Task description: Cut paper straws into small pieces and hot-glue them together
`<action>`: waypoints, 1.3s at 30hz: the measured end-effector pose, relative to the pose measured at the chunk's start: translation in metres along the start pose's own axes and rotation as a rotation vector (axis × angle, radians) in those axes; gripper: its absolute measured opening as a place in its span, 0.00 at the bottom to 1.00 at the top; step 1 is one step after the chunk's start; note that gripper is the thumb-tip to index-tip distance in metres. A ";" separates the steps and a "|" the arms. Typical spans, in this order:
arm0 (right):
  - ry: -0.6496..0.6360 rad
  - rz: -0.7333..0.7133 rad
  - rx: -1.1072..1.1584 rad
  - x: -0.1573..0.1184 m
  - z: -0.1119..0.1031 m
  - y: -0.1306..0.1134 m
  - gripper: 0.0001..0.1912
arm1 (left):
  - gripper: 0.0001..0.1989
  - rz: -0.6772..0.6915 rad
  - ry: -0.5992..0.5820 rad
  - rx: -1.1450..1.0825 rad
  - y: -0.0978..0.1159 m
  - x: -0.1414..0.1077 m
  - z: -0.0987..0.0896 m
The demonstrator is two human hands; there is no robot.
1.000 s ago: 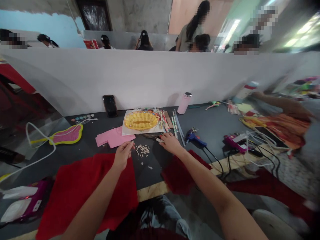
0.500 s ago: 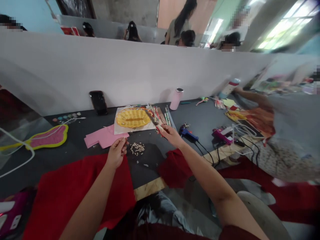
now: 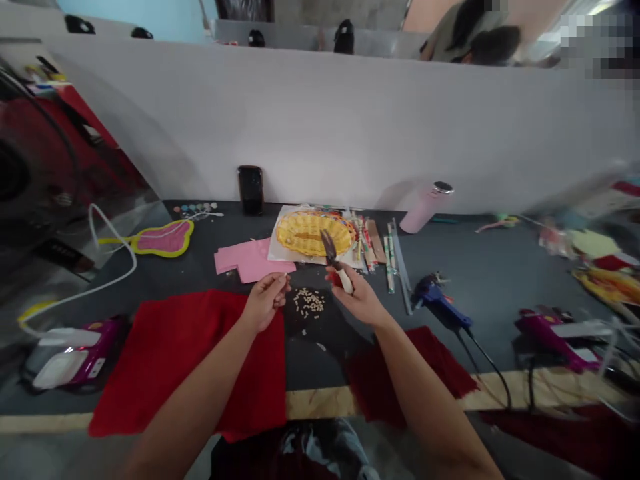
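Note:
My left hand (image 3: pixel 267 299) is closed in a pinch over the edge of the red cloth (image 3: pixel 200 360); a small pale piece shows at its fingertips, too small to make out well. Beside it on the dark table lies a loose pile of short pale pieces (image 3: pixel 310 303). In my right hand (image 3: pixel 361 298) I grip pruning shears (image 3: pixel 330 250) by red and white handles, dark blades pointing up and away. Behind the blades sits a yellow woven basket (image 3: pixel 300 235) on a white sheet (image 3: pixel 278 251). Pink paper (image 3: pixel 250 259) lies beyond my left hand.
A phone (image 3: pixel 251 190) leans on the white partition (image 3: pixel 320 127). Thin sticks and strips (image 3: pixel 367 243), a pink bottle (image 3: pixel 423 208) and a blue glue gun (image 3: pixel 440 300) lie to the right. Purple irons (image 3: pixel 85 353) stand at the left and right. Dark red cloth (image 3: pixel 415 367) hangs over the table edge.
The view has swung left, so the scene sits further right and the neighbour at the right has left the frame. My right hand and the shears are nearer the pale pile.

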State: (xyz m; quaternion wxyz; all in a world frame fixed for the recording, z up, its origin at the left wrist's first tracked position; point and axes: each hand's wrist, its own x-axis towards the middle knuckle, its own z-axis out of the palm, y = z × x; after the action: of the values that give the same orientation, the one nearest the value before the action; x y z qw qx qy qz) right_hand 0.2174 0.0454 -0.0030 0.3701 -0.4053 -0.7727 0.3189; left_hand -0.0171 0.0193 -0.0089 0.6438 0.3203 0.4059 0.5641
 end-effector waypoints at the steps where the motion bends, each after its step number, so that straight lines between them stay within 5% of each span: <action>1: -0.006 -0.035 -0.153 -0.001 0.001 0.001 0.23 | 0.13 0.021 0.010 0.012 0.002 -0.001 0.001; 7: -0.155 -0.060 -0.622 -0.007 0.007 -0.013 0.27 | 0.11 0.121 0.080 0.092 0.009 -0.006 0.004; 39: -0.192 -0.116 -0.665 -0.009 0.021 -0.019 0.22 | 0.10 0.202 0.024 0.304 0.001 -0.011 0.004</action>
State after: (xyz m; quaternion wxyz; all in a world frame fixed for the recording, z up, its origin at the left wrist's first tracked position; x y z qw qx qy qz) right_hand 0.1965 0.0246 -0.0018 0.1613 -0.4271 -0.8873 0.0648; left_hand -0.0145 0.0084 -0.0045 0.5233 0.4463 0.4600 0.5616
